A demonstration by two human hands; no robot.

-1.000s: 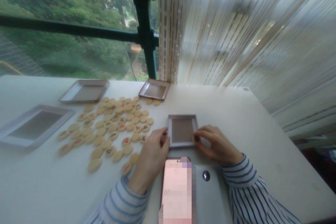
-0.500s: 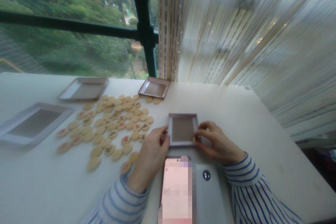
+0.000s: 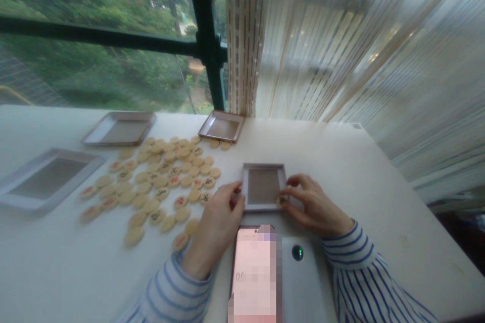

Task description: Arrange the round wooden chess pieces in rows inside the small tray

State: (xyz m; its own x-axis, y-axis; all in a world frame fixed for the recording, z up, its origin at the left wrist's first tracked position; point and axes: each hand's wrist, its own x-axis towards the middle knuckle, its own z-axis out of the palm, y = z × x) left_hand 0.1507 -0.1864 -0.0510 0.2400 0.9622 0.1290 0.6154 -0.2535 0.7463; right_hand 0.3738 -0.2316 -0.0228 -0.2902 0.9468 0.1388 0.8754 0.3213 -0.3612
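Observation:
A small shallow grey tray (image 3: 264,209) lies in front of me on the white table. My left hand (image 3: 222,217) rests at its left side, with thumb and curled fingers on the rim. At the tray's lower right corner, my right hand (image 3: 308,207) pinches a round wooden Chinese chess piece (image 3: 281,201) between thumb and fingers. A dark mark shows on that piece, but I cannot read it. Many more Chinese chess pieces (image 3: 150,206) are spread left of my left hand, some blank side up, others showing red or black characters.
Three more trays stand farther off: one at the left (image 3: 18,202), one at the back left (image 3: 100,128) and a small one (image 3: 238,131) by the window. A phone (image 3: 253,267) lies before the near tray, beside a white device (image 3: 303,287) with a green light. Strip curtains (image 3: 322,45) hang behind.
The piece in my right hand has turned slightly, so its dark mark now shows. Both hands and the tray are otherwise in the same place. The device's light now glows green.

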